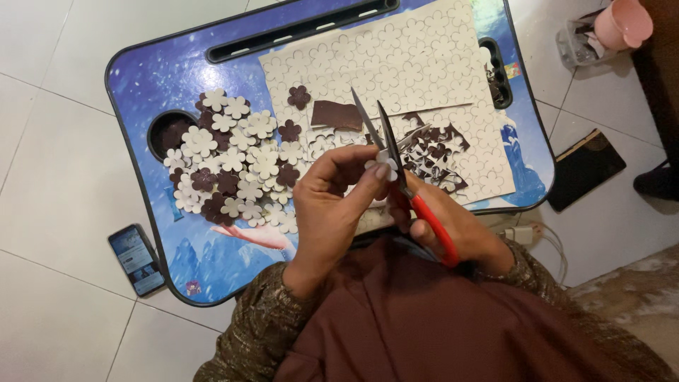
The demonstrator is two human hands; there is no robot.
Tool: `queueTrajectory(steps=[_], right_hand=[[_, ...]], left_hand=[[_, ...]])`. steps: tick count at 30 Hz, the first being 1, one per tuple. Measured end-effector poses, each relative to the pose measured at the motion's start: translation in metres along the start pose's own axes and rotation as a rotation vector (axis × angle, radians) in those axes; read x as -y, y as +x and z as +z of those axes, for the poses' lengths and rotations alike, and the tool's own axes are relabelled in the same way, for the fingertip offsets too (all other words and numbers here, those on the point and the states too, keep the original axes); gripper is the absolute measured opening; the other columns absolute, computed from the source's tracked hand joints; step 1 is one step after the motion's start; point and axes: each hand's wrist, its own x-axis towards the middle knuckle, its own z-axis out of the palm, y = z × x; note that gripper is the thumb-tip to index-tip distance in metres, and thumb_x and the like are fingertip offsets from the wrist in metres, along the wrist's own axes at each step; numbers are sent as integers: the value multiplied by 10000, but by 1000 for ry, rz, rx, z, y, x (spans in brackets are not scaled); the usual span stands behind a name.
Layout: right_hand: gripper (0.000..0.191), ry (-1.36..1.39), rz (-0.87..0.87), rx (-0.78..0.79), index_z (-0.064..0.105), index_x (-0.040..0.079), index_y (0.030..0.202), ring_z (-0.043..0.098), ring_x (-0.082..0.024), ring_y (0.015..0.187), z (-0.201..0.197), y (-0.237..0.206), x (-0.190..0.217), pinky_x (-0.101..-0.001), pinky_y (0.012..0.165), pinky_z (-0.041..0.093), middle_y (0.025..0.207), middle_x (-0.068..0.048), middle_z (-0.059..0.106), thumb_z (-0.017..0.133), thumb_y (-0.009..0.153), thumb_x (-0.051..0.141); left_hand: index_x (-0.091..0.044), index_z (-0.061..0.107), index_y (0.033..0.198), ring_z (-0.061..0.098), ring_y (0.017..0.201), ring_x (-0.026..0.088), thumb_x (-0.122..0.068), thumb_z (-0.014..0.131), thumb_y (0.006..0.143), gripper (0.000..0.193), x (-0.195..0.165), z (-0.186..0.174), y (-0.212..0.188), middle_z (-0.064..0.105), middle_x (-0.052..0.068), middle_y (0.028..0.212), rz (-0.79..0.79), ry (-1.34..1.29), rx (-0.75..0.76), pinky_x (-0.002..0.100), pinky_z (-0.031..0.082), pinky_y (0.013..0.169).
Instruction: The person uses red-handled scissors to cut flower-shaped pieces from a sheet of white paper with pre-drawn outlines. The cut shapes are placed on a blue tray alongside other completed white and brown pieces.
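Nearest us, our left hand (332, 205) pinches a small white flower-shaped foam cutout (384, 167) by its edge, light and bendy by our judgement, above the blue counter (163, 78), while our right hand (453, 230) grips open red-handled scissors (407, 187).

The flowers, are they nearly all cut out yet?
Not nearly. A pile of cut-out flowers, white and dark brown, already lies on the blue lap table. Right now the left hand holds a small white piece at the open blades of the red-handled scissors, worked by the right hand. A large white sheet of flower outlines looks uncut, so much remains.
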Motion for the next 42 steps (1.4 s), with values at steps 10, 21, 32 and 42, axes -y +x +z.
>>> queueTrajectory(steps=[10,21,32,42], right_hand=[[985,6,31,39,521,62,1114,441,-91,638,-5,-2,0,-260,544,398,772,15,473,387,784,981],[975,-15,36,80,539,67,1035,462,-94,581,-9,-3,-3,-272,513,393,718,21,487,378,765,990],[922,-77,24,108,535,111,929,452,-100,557,-11,-3,-15,-267,482,392,674,35,463,343,756,997],[891,-229,59,101,558,134,871,556,-116,539,-20,-5,-20,-288,472,467,639,20,520,369,708,989]], left_hand=[[35,701,1210,708,959,94,20,732,969,244,-5,-9,2,763,85,1056,32,111,9,230,579,858],[34,646,1286,718,979,139,24,720,974,321,-9,-17,3,740,102,1078,44,90,22,258,593,874],[29,624,1310,721,1029,150,5,722,970,355,-14,-22,6,740,116,1115,67,127,6,278,613,909],[23,614,1255,733,960,158,-1,742,934,347,-25,-25,7,753,130,1060,-33,203,-6,271,608,820]])
